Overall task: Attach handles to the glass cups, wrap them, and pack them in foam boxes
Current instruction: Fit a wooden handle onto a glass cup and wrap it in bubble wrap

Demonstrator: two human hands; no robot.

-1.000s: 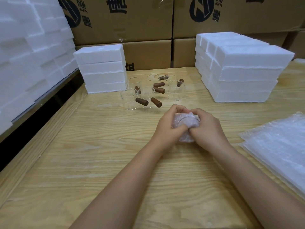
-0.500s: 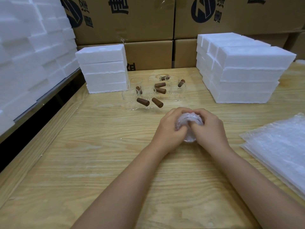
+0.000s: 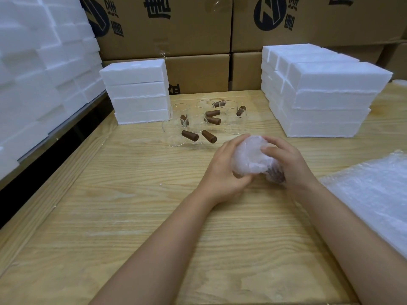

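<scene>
A glass cup wrapped in bubble wrap (image 3: 251, 157) sits between both hands at the middle of the wooden table (image 3: 132, 216). My left hand (image 3: 224, 170) grips its left side and my right hand (image 3: 286, 164) grips its top and right side. The cup's brown handle (image 3: 276, 175) shows dimly through the wrap under my right hand. Behind them stand several bare glass cups with brown handles (image 3: 193, 128). A stack of white foam boxes (image 3: 136, 91) stands at the back left and a bigger stack of foam boxes (image 3: 319, 95) at the back right.
A pile of bubble wrap sheets (image 3: 374, 194) lies at the right edge. Cardboard cartons (image 3: 176, 29) wall off the back. More white foam (image 3: 39, 62) is stacked along the left, beyond a dark gap beside the table.
The wrapped cup has been turned in my hands. My hands have spread apart, so more of the wrap shows, and my right hand now lies over its top.
</scene>
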